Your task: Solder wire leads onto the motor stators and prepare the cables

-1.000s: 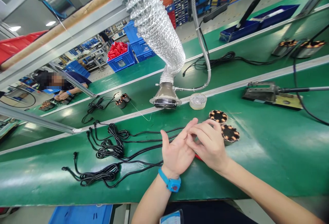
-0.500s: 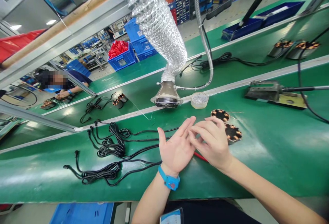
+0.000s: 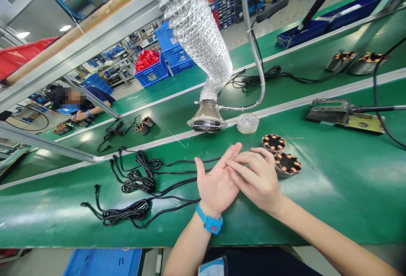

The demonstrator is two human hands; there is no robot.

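Note:
My left hand [image 3: 218,185] lies palm up over the green work surface, fingers stretched out and thumb spread. A blue wrist strap [image 3: 209,220] sits on that wrist. Over the left palm, my right hand [image 3: 258,178] has its thumb and index finger drawn together, the tips at the base of the left fingers. Anything between those tips is too small or hidden to make out. Just beyond my right hand stand two wound motor stators [image 3: 288,164] with copper coils around dark centres. Black cables [image 3: 136,212], bundled in coils, lie left of my hands, their ends running behind the left one.
A fume hood [image 3: 207,117] on a silver duct hangs ahead, beside a round clear tub [image 3: 248,122]. A soldering-iron stand [image 3: 330,113] is at right. Beyond the metal rail [image 3: 285,106] lie more stators and cables. A co-worker [image 3: 95,102] sits far left.
My right fingertips have shifted slightly left across the left palm. A red strip seen beneath my hands is out of sight now. Stators beyond the rail have moved a little left.

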